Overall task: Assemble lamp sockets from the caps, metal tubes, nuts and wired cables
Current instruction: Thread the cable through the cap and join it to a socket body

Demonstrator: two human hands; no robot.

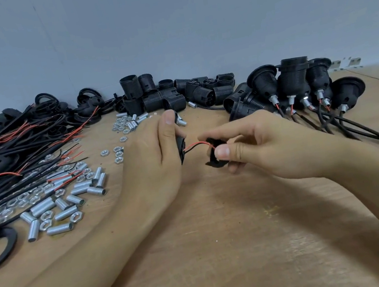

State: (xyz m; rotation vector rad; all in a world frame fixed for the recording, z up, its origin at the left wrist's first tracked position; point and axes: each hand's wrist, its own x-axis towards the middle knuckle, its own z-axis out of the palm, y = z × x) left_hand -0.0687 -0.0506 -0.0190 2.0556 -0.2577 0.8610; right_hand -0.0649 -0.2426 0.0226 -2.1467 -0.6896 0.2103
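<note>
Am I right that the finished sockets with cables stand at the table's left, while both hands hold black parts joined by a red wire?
Not quite: the head view shows the finished sockets at the table's right. Both hands, left hand and right hand, do hold black parts joined by the red wire.

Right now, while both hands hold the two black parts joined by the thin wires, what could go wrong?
1. The red wire spans the gap between the black cap in the left hand and the black socket part in the right hand; pulling them apart might strain it.
2. Loose nuts lie beside the left hand; a sweep could scatter them.
</note>
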